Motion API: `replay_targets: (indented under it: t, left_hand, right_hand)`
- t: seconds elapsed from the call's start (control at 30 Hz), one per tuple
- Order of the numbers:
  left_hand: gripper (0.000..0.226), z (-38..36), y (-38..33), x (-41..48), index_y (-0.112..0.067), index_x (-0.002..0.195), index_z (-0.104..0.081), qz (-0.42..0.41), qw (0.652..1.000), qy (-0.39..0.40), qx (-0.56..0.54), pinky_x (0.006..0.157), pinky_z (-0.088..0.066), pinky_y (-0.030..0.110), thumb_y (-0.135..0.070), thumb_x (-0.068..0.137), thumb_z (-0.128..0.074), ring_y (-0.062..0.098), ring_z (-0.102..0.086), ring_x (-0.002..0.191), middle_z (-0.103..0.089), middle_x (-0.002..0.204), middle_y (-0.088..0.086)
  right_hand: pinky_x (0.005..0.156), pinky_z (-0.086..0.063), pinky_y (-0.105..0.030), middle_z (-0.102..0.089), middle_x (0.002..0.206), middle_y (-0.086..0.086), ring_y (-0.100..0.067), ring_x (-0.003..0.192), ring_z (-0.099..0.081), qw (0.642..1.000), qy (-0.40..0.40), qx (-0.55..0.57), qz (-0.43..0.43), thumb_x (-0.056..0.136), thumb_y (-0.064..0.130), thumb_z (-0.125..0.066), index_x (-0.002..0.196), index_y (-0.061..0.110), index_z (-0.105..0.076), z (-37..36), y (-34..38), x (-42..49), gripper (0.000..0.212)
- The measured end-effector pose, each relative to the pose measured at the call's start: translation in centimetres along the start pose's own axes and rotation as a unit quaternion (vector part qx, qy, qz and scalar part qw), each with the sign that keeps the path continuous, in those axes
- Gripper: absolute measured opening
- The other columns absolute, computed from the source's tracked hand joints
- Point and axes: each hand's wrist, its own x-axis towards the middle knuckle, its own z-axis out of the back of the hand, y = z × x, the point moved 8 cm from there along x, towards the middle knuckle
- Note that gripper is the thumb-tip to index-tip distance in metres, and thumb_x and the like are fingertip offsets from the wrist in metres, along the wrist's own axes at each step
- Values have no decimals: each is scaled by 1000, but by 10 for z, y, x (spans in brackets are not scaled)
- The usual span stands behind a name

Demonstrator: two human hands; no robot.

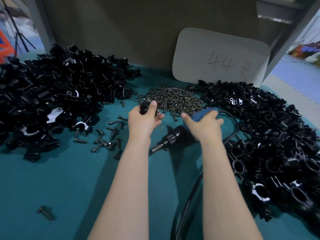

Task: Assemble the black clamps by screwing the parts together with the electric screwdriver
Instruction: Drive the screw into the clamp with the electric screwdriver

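- The left hand (145,118) is raised over a teal worktop (69,179) and pinches a small black clamp part (144,106) between the thumb on top and the curled fingers beneath.
- The part is blurred and half covered by the thumb, so its shape is hard to make out.
- Just beside it, the right hand (205,124) wraps round the blue grip of the electric screwdriver (167,140), with one finger stretched out towards the left hand.
- The tool's black nose points down and left, between the two forearms; its bit cannot be made out.
- Its black cable (188,201) runs off the lower edge.
- A heap of small screws (174,99) lies just beyond both hands.
- Large piles of black clamp pieces sit to the left (52,94) and to the right (270,139), both cut off by the frame.
- Loose bolts (107,137) are scattered near the left forearm.
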Motion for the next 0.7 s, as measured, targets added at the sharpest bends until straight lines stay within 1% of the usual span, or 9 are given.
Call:
replay_targets:
  t: [0.13,0.2,0.3,0.37,0.4,0.47,0.53,0.6,0.7]
  left_hand:
    - [17,-1,9,-1,-12,85,-51,62,994,13,-84,60,-58,18,-23,95,-61,8,-69,59,-65,89,9]
    - [19,1,8,1,-12,83,-48,68,992,8,-107,63,-59,19,-21,95,-61,10,-69,63,-63,90,10]
    - [20,4,8,3,-10,82,-48,70,989,-1,-129,63,-59,19,-18,95,-60,13,-68,68,-62,89,11]
    - [19,6,10,5,-10,83,-48,73,988,-9,-137,62,-58,19,-18,95,-60,14,-68,69,-62,90,13]
    - [18,6,11,6,-9,84,-49,75,987,-11,-140,60,-58,18,-18,95,-61,14,-69,68,-63,91,13]
    - [17,6,13,6,-7,87,-50,80,987,-13,-136,57,-57,18,-17,96,-60,12,-69,62,-63,94,14]
    - [18,6,14,6,-1,102,-53,78,991,-16,-106,55,-56,18,-18,96,-59,11,-69,60,-64,105,16]
    - [27,8,15,7,-2,118,-52,56,997,-30,-32,62,-59,23,-20,98,-57,15,-69,67,-66,110,14]
    - [6,13,6,5,-16,99,-57,-21,989,-63,130,88,-55,41,-20,98,-54,23,-69,86,-68,85,0]
  right_hand:
    - [73,-36,-33,-33,132,-22,-27,84,-41,997,-3,63,-34,79,42,-73,136,1,-20,-4,-6,3,89]
    - [71,-37,-32,-42,127,-20,-26,83,-43,992,8,117,-52,78,36,-74,133,0,-26,-3,-12,7,81]
    - [76,-51,-37,-61,106,-15,-26,87,-57,961,10,271,-62,75,27,-73,120,-3,-48,3,-15,9,60]
    - [79,-56,-35,-66,97,-14,-23,83,-63,906,26,415,-76,77,18,-69,110,-1,-57,10,-14,7,39]
    - [76,-57,-30,-67,96,-14,-22,82,-65,863,39,497,-85,79,13,-66,104,0,-58,13,-12,5,30]
    - [68,-58,-25,-66,94,-14,-21,81,-67,751,58,650,-102,81,5,-63,93,5,-55,19,-5,1,15]
    - [74,-58,-32,-60,96,-14,-23,82,-64,657,59,744,-107,82,0,-60,89,7,-51,22,0,-2,14]
    - [82,-56,-45,-52,102,-16,-29,87,-63,612,72,781,-106,84,-4,-56,92,6,-46,20,7,-5,15]
    - [80,-54,-46,-50,108,-17,-32,94,-62,585,86,798,-120,90,1,-54,99,5,-45,14,12,-7,14]
